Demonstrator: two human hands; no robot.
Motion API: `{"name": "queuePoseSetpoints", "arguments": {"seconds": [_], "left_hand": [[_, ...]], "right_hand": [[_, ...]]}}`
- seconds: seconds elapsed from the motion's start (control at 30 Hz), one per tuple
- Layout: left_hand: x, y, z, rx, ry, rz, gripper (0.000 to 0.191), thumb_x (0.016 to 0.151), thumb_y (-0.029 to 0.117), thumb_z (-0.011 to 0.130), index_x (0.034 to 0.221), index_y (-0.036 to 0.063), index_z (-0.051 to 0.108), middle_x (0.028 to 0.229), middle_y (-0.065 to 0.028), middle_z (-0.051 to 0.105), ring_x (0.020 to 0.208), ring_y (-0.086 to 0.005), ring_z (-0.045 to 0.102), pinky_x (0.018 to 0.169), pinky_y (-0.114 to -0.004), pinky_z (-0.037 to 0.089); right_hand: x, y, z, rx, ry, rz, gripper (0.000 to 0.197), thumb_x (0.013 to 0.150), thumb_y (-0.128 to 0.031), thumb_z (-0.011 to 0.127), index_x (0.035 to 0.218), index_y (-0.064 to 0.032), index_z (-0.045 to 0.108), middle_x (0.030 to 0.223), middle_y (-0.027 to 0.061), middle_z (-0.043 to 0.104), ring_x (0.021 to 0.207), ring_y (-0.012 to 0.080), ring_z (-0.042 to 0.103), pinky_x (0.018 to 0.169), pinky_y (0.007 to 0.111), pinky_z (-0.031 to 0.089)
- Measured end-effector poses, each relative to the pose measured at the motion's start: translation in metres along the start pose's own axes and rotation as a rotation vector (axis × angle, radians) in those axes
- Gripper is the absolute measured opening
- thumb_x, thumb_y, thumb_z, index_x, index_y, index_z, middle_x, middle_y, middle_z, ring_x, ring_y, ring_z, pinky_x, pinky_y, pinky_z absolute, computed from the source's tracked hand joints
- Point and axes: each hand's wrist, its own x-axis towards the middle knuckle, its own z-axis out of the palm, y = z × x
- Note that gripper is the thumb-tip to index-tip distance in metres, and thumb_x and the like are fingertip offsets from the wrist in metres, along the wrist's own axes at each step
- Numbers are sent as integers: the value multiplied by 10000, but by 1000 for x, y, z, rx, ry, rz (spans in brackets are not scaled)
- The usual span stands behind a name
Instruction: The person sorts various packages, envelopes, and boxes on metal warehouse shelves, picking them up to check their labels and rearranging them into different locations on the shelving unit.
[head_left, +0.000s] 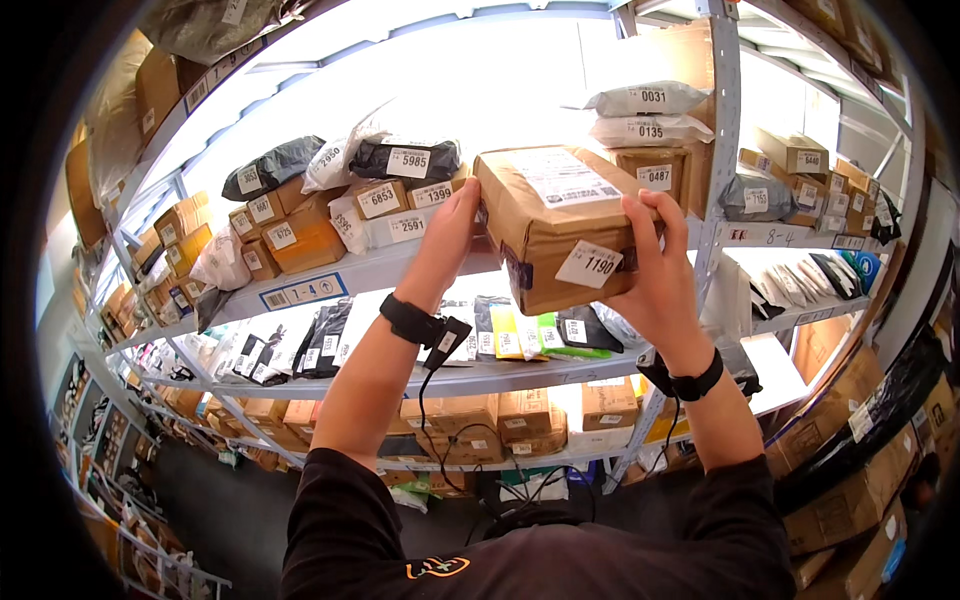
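A brown cardboard box (525, 187) is held up between my two hands at the upper shelf (375, 266). My left hand (450, 232) presses on its left side, fingers largely hidden behind it. On the right side, my right hand (656, 262) grips the box with fingers over the top edge. A white printed label (562, 176) covers much of the box top, and a smaller number sticker (589, 264) sits askew on its front. Whether the box touches the shelf is hidden. Black bands with cabled devices are on both wrists.
Left of the box lie a black plastic parcel (405, 159) and several small cartons (289, 240). To its right, grey poly mailers (646, 97) are stacked on a carton (654, 171). A metal upright (721, 127) stands further right. Below, another shelf holds flat parcels (506, 330).
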Motion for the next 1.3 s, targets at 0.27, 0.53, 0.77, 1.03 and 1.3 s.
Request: {"name": "queuePoseSetpoints", "arguments": {"seconds": [0.27, 0.53, 0.77, 1.03, 1.3], "left_hand": [[23, 3, 2, 847, 118, 182, 392, 1023, 334, 458, 1224, 58, 652, 949, -224, 693, 860, -412, 657, 748, -450, 539], [22, -18, -22, 977, 81, 554, 488, 906, 84, 591, 1387, 83, 505, 1140, -212, 666, 931, -387, 662, 790, -457, 540], [26, -25, -33, 866, 130, 680, 510, 876, 5, 632, 1364, 64, 500, 1276, -194, 609, 1141, -371, 606, 923, -396, 516], [25, -31, -42, 828, 170, 686, 441, 850, 24, 617, 1284, 46, 546, 1261, -188, 605, 1088, -405, 604, 907, -446, 519], [26, -38, -35, 784, 217, 733, 483, 850, -2, 608, 1321, 79, 539, 1286, -173, 603, 1145, -379, 594, 956, -431, 510]], "right_hand": [[7, -3, 0, -248, -77, 6, 925, 532, -92, 894, 1383, -192, 543, 1355, 100, 456, 1169, 320, 557, 821, 370, 574], [20, -2, 18, -207, -94, -30, 987, 513, -113, 912, 1419, -219, 537, 1406, 128, 445, 1206, 333, 538, 896, 391, 552], [21, 5, 49, -238, -168, 81, 1078, 537, -13, 879, 1496, -201, 423, 1508, 136, 378, 1302, 377, 481, 941, 407, 555], [26, 8, 77, -438, -184, 78, 1046, 582, -97, 886, 1508, -199, 409, 1488, 155, 401, 1258, 382, 519, 938, 411, 533], [31, 1, 77, -426, -170, -127, 809, 775, -440, 792, 1464, -140, 493, 1547, 186, 356, 1413, 472, 274, 1139, 581, 235]]}}
